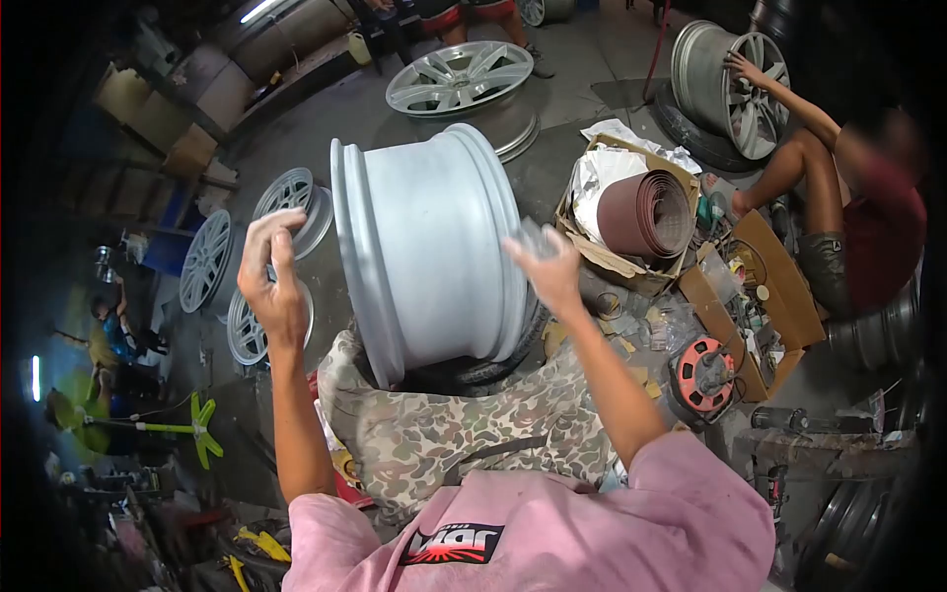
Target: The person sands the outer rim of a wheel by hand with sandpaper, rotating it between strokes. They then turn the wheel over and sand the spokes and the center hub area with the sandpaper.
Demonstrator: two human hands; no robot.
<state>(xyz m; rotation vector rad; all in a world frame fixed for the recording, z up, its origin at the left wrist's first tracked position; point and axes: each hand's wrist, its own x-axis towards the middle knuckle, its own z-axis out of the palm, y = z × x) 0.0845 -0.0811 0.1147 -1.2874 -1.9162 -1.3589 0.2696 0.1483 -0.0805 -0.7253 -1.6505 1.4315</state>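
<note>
A wide wheel rim barrel, coated pale grey, stands on its side in front of me, between my two hands. My left hand is raised just left of its near lip, fingers loosely bent and the thumb apart from them, with nothing in it. At the opposite lip is my right hand, thumb pointing toward the barrel and fingers spread, dusty and smeared by motion. No held thing shows in it. Camouflage cloth covers my lap below the barrel, and a dark tire shows partly underneath.
A spoked wheel lies beyond the barrel; several others lean at left. Right of me are a carton with a brown abrasive roll, a tool box and a red reel. A seated person touches another wheel.
</note>
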